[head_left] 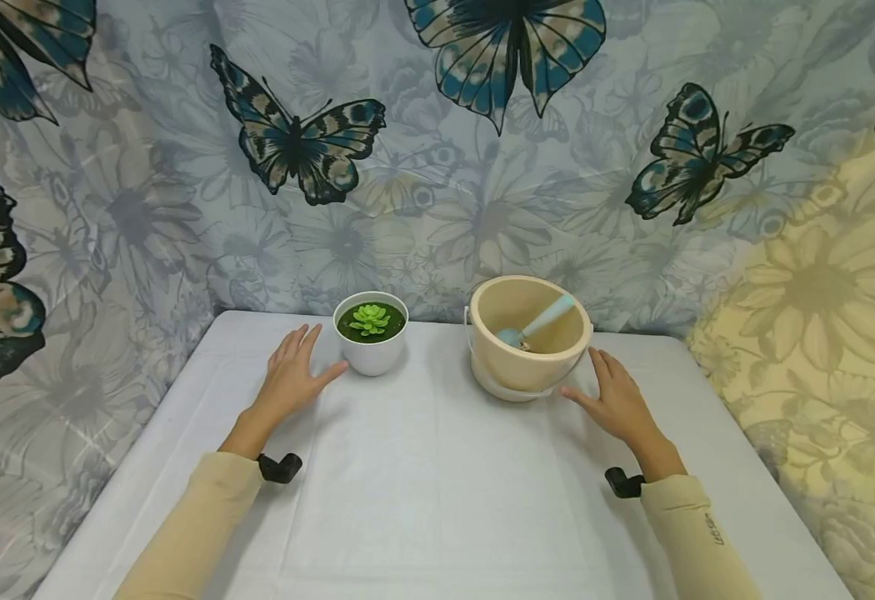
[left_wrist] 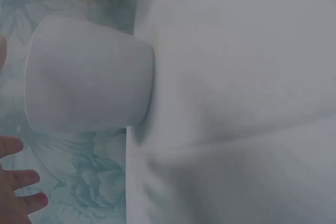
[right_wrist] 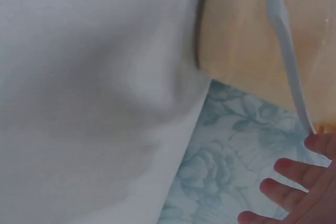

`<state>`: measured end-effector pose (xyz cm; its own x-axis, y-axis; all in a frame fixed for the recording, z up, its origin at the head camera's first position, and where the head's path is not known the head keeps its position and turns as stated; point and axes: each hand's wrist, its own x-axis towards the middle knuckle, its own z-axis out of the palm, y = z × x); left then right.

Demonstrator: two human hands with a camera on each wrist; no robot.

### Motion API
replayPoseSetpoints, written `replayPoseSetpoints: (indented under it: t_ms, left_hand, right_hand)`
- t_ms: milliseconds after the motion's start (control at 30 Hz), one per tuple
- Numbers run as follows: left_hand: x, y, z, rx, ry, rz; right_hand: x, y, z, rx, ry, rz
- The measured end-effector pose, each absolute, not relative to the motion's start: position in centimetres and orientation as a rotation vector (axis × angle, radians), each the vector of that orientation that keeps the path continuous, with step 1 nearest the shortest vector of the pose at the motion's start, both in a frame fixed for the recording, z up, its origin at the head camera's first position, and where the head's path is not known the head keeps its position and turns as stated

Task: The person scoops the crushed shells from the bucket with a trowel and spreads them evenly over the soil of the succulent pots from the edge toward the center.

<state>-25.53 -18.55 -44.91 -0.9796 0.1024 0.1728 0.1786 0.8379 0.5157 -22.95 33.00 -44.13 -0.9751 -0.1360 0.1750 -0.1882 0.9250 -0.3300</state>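
A small white pot with a green succulent stands at the back of the table. My left hand lies flat just left of it, fingers straight, the thumb tip next to the pot's base. In the left wrist view the white pot fills the left side and my fingertips show at the bottom corner. A cream bucket with a light-blue scoop inside stands to the right. My right hand rests flat beside the bucket's lower right, holding nothing. The right wrist view shows the bucket's wall and its pale handle.
A white cloth covers the table. A butterfly-print curtain hangs close behind the pot and bucket and along both sides. A black camera mount sits on each wrist.
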Motion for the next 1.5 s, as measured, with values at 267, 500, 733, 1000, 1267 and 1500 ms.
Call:
replayPoseSetpoints:
  t_ms: [267,500,733,1000,1267,1500]
  left_hand:
    - [-26.0,-17.7,-44.3,-0.27,-2.83,-0.951]
    - [-26.4,-16.9,-43.1,-0.324,-2.783,-1.013]
    - [-27.0,-15.7,-42.1,-0.346,-2.77,-1.091]
    - [-27.3,-14.4,-41.6,-0.408,-2.73,-1.205]
    - [-27.5,-13.1,-41.2,-0.489,-2.671,-1.209]
    - [-28.0,-11.8,-40.5,-0.544,-2.642,-1.246]
  right_hand:
    - [-22.9,33.0,-42.9,0.234,-2.927,0.636]
    - [-23.6,32.7,-41.7,0.265,-2.904,0.738]
    - [-24.3,32.4,-40.4,0.289,-2.853,0.802]
    - [-24.9,31.8,-39.7,0.298,-2.826,0.874]
    - [-25.6,31.4,-39.3,0.286,-2.831,0.894]
    - [-26.4,31.1,-38.6,0.317,-2.823,0.879]
